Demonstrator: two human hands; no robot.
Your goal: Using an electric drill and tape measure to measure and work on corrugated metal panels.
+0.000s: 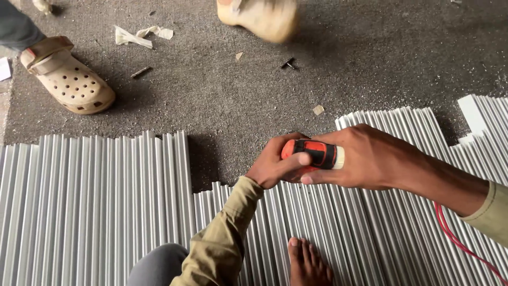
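Note:
My right hand (370, 158) grips the body of an orange and black power tool (313, 153), held level just above the far ends of the white ribbed panels (95, 201). My left hand (275, 165) is wrapped around the tool's front end, thumb resting on the orange housing. Both hands meet over the edge where the panels end and the grey floor (233, 100) begins. The tool's tip is hidden under my left hand. My bare foot (307, 265) rests on the panels below my hands.
A red cable (455, 238) trails over the panels at right. Another person's tan clogs stand on the floor, one at upper left (69, 79) and one blurred at top centre (262, 18). Paper scraps (138, 36), chips and a small dark screw (288, 64) lie scattered.

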